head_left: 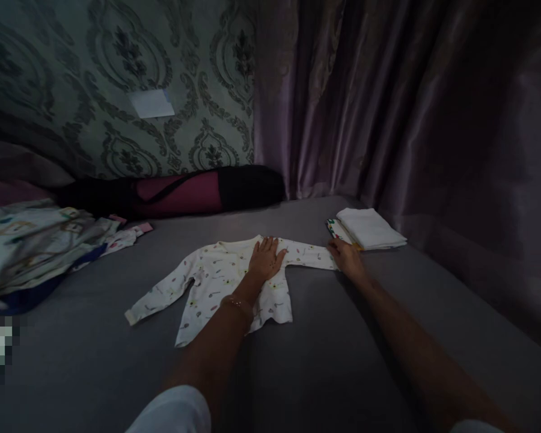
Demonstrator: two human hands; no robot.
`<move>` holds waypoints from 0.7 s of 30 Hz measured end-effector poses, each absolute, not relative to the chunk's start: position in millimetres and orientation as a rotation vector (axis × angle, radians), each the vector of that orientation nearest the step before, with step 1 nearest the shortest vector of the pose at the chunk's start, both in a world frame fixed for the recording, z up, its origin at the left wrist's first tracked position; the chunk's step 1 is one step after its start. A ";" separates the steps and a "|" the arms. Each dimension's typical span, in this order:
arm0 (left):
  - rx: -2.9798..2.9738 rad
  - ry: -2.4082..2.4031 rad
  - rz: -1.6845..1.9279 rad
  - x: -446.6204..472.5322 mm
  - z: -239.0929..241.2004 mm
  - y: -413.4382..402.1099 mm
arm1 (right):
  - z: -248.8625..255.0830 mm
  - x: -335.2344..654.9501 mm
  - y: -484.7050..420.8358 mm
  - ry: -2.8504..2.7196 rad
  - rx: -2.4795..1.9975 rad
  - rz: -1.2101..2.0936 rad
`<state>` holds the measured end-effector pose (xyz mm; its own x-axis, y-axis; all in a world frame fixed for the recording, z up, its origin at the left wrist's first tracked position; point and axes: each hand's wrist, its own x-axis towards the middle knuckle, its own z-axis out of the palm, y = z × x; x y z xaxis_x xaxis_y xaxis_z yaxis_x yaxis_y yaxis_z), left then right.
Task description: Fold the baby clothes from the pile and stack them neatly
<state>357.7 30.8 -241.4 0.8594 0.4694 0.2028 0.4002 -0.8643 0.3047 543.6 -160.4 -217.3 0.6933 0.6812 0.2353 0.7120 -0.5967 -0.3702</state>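
Note:
A small white baby shirt (216, 288) with a scattered print lies spread on the grey sheet. Across its chest, near the right shoulder, my left hand (265, 260) rests flat with the fingers stretched out. My right hand (346, 258) pinches the cuff end of the sleeve (311, 255) on the right, which is drawn out straight. The other sleeve (160, 294) slants down to the left. Just beyond my right hand sits a small stack of folded cloths, a white one (372, 227) on top and a patterned one (340, 231) under it.
A heap of loose baby clothes (40, 240) lies on the left of the grey bed (324, 361). Along the patterned wall (193, 60) stretches a long black and maroon bag (184, 193). Purple curtains (324, 108) hang at the back and right.

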 end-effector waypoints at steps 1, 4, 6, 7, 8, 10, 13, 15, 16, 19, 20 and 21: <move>2.773 0.655 0.391 358.0 -242.0 31.3 | -215.6 542.3 -160.0 -1.087 -2.510 -0.087; 2.747 0.622 0.407 358.9 -244.3 32.9 | -208.4 535.4 -158.6 -1.096 -2.661 -0.076; 2.734 0.615 0.417 359.3 -245.0 33.0 | -204.1 529.7 -158.0 -1.090 -2.764 -0.078; 2.731 0.620 0.420 359.5 -244.8 32.8 | -202.4 527.1 -157.8 -1.090 -2.807 -0.086; 2.732 0.625 0.417 359.6 -244.3 32.3 | -201.0 524.8 -157.6 -1.097 -2.844 -0.101; 2.735 0.639 0.386 359.9 -242.2 31.2 | -199.0 521.2 -157.1 -1.131 -2.901 -0.126; 2.695 0.648 0.282 361.0 -236.3 30.3 | -196.3 518.1 -156.0 -1.219 -2.957 -0.146; 2.613 0.642 0.226 361.4 -230.3 32.2 | -194.0 517.5 -154.8 -1.284 -2.973 -0.177; 2.562 0.627 0.223 360.6 -226.4 34.6 | -192.5 517.7 -154.0 -1.309 -2.979 -0.194; 2.445 0.548 0.362 346.6 -210.8 49.8 | -186.6 519.1 -151.4 -1.359 -2.991 -0.173; 2.430 0.522 0.442 335.7 -204.6 57.9 | -184.0 519.4 -150.7 -1.361 -2.985 -0.155; 2.420 0.515 0.516 320.8 -198.2 67.4 | -181.1 519.1 -150.3 -1.354 -2.975 -0.145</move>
